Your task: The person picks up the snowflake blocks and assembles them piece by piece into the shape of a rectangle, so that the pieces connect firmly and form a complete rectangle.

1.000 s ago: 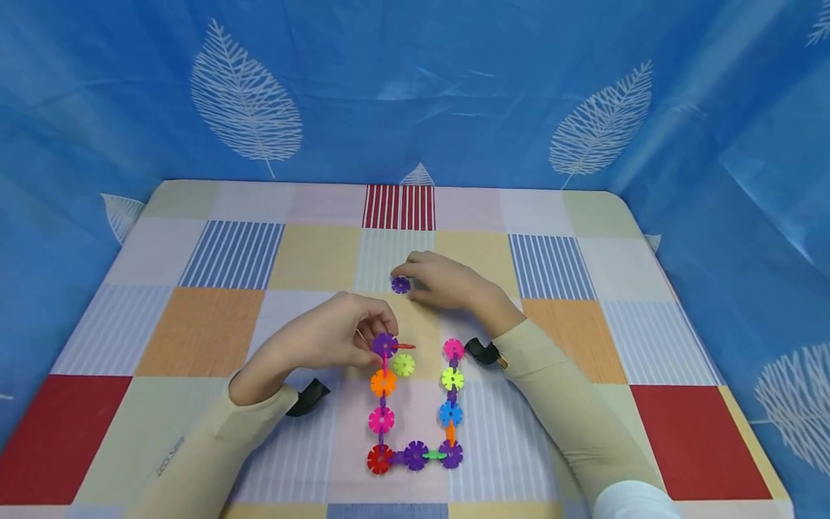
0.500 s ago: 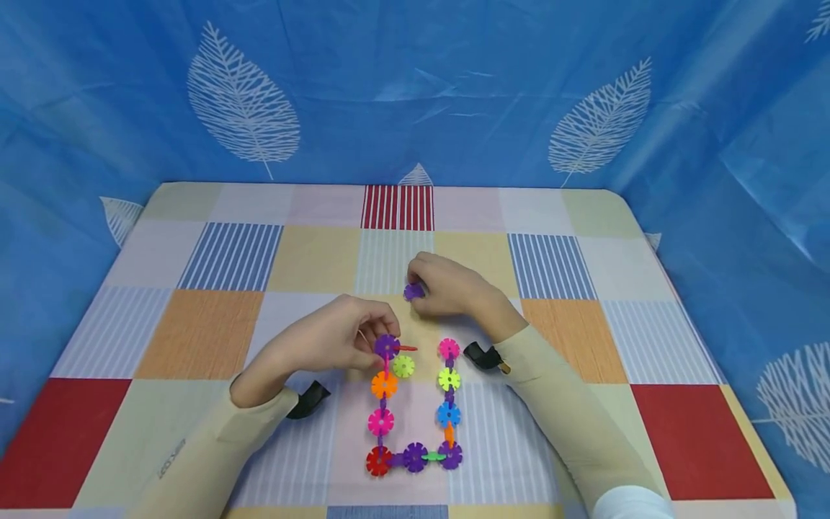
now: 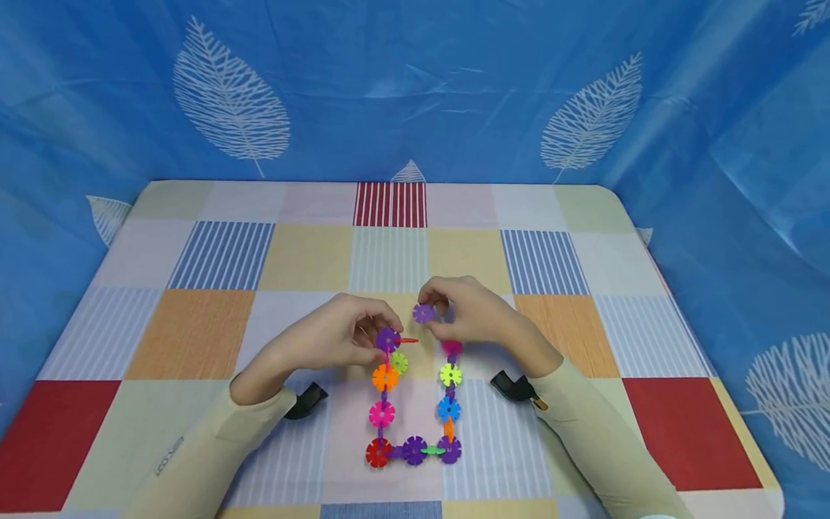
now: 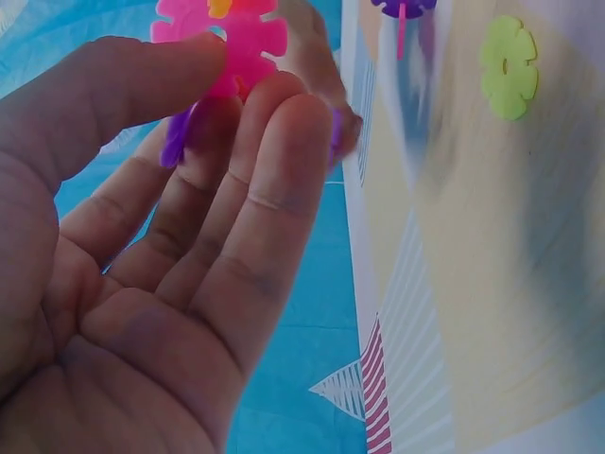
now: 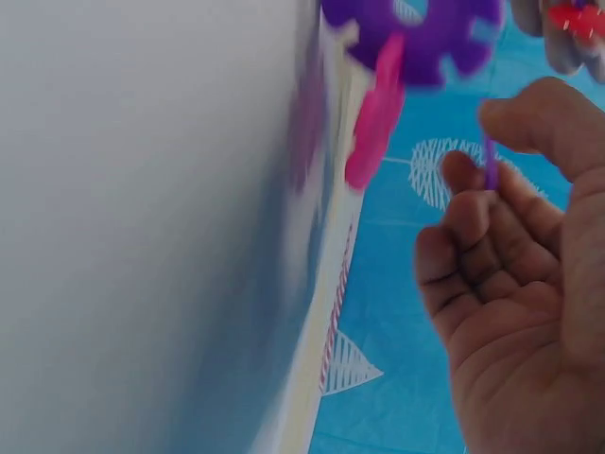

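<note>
Notched plastic snowflake discs are joined into a U-shaped chain (image 3: pixel 382 414) on the table. At its upper left end, my left hand (image 3: pixel 333 331) pinches the chain between thumb and fingers; a pink disc (image 4: pixel 250 43) shows at the fingertips in the left wrist view. A purple disc (image 3: pixel 388 339) and a red disc (image 3: pixel 408 340) seen edge-on stand there. My right hand (image 3: pixel 483 317) pinches a separate purple disc (image 3: pixel 424 313) by its edge, above the chain's right end. That end's pink disc (image 3: pixel 452 347) is partly hidden by the hand.
A lime disc (image 3: pixel 398 362) lies loose beside the chain's left arm. The patchwork tablecloth (image 3: pixel 301 259) covers the table, with a blue leaf-print curtain (image 3: pixel 415 86) behind. Black wrist straps (image 3: pixel 514 388) stick out near both cuffs.
My right hand has picked the purple disc up off the table and brought it toward me, close to the chain's open top. My left hand stays nearly in place.
</note>
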The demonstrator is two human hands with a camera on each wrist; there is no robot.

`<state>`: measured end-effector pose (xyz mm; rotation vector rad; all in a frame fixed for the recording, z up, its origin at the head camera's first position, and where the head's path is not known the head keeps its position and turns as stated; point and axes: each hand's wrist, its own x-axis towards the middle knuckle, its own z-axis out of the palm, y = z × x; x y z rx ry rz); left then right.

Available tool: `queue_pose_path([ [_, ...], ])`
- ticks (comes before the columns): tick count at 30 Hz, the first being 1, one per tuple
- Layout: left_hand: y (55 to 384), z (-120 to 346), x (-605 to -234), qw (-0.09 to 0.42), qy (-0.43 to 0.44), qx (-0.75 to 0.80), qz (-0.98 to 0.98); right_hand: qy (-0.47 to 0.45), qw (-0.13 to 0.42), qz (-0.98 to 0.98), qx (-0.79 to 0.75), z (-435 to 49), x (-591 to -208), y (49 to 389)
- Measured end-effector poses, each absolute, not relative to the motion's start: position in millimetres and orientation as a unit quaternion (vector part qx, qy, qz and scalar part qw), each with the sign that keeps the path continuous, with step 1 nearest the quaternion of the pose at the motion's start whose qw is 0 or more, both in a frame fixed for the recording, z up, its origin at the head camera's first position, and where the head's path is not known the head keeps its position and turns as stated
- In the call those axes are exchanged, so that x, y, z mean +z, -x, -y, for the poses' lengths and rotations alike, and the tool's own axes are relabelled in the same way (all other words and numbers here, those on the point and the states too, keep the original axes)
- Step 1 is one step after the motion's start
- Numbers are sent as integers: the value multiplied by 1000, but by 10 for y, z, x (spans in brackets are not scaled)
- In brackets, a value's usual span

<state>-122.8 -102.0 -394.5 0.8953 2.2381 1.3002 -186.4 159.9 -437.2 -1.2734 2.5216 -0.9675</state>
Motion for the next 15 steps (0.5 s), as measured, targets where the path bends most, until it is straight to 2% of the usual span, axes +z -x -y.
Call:
queue_pose_path([
  [15, 1186, 915, -3971, 219, -311, 490, -785, 411, 84, -728, -543, -1841, -4274, 1382],
])
